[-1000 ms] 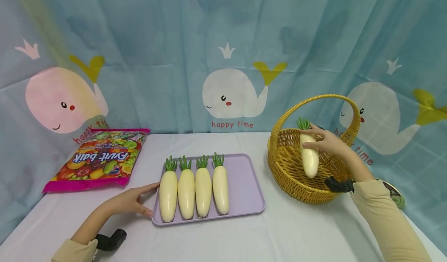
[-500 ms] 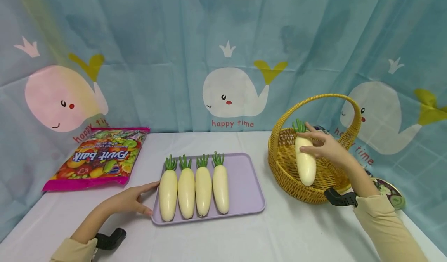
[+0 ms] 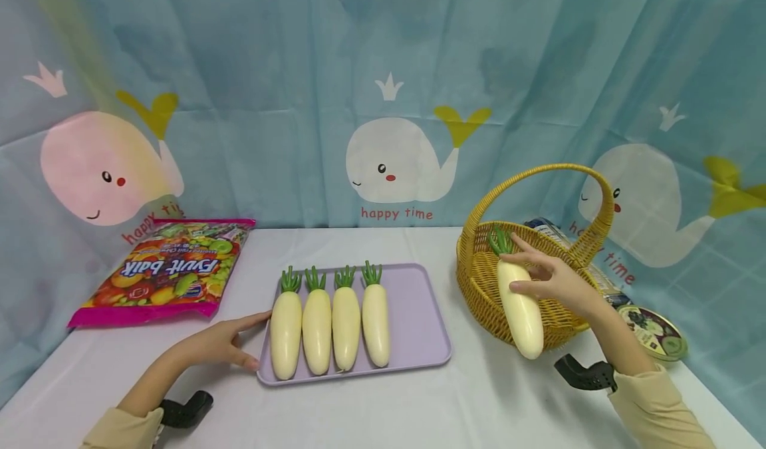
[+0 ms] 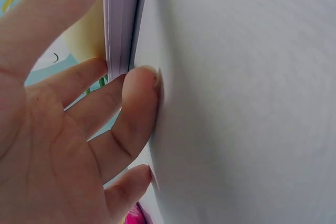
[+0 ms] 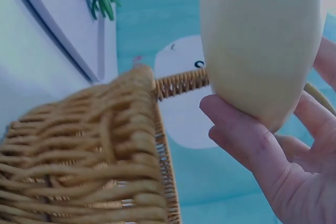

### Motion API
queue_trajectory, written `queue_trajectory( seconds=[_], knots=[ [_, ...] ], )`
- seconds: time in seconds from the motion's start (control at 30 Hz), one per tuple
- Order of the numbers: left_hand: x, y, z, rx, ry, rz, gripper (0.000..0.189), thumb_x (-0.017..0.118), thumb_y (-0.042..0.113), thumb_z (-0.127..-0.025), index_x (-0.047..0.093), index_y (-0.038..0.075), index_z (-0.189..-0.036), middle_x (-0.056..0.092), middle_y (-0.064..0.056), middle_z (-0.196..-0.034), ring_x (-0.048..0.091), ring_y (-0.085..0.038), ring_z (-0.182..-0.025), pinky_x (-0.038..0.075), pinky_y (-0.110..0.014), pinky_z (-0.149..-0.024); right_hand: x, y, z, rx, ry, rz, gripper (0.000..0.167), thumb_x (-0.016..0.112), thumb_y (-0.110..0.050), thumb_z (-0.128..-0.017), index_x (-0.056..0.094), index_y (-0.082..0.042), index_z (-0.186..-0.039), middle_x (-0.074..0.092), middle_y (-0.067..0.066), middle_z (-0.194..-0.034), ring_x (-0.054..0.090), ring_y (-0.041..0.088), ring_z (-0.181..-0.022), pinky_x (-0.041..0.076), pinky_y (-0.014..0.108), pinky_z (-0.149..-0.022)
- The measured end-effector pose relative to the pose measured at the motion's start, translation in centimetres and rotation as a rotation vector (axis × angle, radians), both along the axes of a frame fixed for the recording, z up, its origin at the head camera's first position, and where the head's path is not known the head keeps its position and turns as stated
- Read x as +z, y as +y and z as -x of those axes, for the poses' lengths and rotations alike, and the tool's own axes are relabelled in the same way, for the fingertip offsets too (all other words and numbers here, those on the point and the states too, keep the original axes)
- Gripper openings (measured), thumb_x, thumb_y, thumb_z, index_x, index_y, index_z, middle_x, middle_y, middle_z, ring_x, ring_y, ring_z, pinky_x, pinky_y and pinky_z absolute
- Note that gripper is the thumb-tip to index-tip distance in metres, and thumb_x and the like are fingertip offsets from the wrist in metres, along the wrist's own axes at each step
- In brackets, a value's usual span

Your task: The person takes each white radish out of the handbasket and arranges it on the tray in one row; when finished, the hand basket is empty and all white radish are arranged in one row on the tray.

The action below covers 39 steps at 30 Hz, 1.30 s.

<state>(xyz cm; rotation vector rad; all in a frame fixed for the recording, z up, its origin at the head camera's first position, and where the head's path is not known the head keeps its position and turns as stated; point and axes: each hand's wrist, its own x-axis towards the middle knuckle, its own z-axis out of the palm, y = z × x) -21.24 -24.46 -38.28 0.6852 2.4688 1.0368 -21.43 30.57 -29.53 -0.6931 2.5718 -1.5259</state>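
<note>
My right hand (image 3: 553, 284) grips a white radish (image 3: 522, 312) with green leaves near its top. The radish slants across the front rim of a yellow wicker basket (image 3: 479, 309), its blunt tip hanging over the outer wall. In the right wrist view thumb and fingers pinch the leafy end of the radish (image 5: 262, 40), beside the basket. Several more white radishes (image 3: 317, 332) lie side by side on the left and middle of a lilac tray (image 3: 419, 322). My left hand (image 3: 218, 346) has its fingers spread at the tray's left edge (image 4: 119, 24), holding nothing.
A fruit candy bag (image 3: 173, 269) with pink edges lies at the back left. Right of the basket are a round lidded tin or box (image 3: 652, 332) and a patterned packet (image 3: 547, 229), partly hidden. The basket's tall handle (image 3: 538, 169) arches overhead. Behind hangs a blue whale-print curtain (image 3: 269, 103).
My right hand has brought the radish from over the basket's inside towards me and slightly left, tilting it across the front rim. The left hand keeps its place at the tray.
</note>
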Motion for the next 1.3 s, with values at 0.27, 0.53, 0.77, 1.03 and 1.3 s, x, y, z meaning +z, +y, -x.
queue_trajectory(
  seconds=[0.27, 0.53, 0.77, 1.03, 1.3],
  knots=[
    [-0.2, -0.3, -0.2, 0.011, -0.001, 0.009, 0.087, 0.075, 0.024, -0.071, 0.027, -0.008, -0.135, 0.037, -0.033, -0.124, 0.037, -0.016, -0.061, 0.033, -0.030, -0.057, -1.3, -0.7, -0.4, 0.106, 0.059, -0.050, 0.042, 0.061, -0.005, -0.084, 0.051, -0.001, -0.125, 0.006, 0.012, -0.148, 0.021, 0.043, -0.124, 0.036, 0.031, -0.087],
    [-0.4, -0.4, -0.3, 0.010, -0.007, 0.007, 0.087, 0.075, 0.024, -0.071, 0.026, -0.009, -0.135, 0.030, -0.036, -0.129, 0.039, -0.019, -0.065, 0.034, -0.031, -0.058, -1.6, -1.4, -1.6, 0.223, 0.073, -0.049, 0.044, 0.061, -0.001, -0.083, 0.047, 0.008, -0.123, 0.005, 0.017, -0.147, 0.016, 0.047, -0.123, 0.035, 0.024, -0.087],
    [-0.7, -0.4, -0.2, 0.011, -0.018, -0.006, 0.087, 0.075, 0.024, -0.071, 0.026, -0.008, -0.136, 0.027, -0.038, -0.130, 0.041, -0.022, -0.069, 0.035, -0.034, -0.059, -1.4, -3.0, -1.9, 0.242, 0.138, -0.142, 0.045, 0.067, -0.009, -0.080, 0.055, -0.011, -0.123, 0.014, 0.007, -0.147, 0.021, 0.036, -0.126, 0.033, 0.029, -0.090],
    [-0.4, -0.5, 0.4, 0.001, 0.037, 0.039, 0.088, 0.076, 0.027, -0.070, 0.028, -0.008, -0.135, 0.026, -0.036, -0.132, 0.032, -0.051, -0.113, 0.036, -0.056, -0.081, -1.2, -5.2, -0.8, 0.225, 0.195, -0.190, 0.046, 0.070, -0.018, -0.079, 0.056, -0.013, -0.122, 0.015, 0.003, -0.147, 0.021, 0.035, -0.127, 0.032, 0.049, -0.089],
    [-0.4, -0.4, 0.4, -0.010, -0.020, -0.001, 0.088, 0.075, 0.025, -0.071, 0.025, -0.008, -0.136, 0.023, -0.039, -0.131, 0.045, -0.020, -0.063, 0.039, -0.033, -0.057, -2.3, -7.9, 0.4, 0.261, 0.190, -0.174, 0.045, 0.071, -0.022, -0.078, 0.058, -0.014, -0.120, 0.015, 0.000, -0.147, 0.015, 0.026, -0.130, 0.028, 0.046, -0.093]
  ],
)
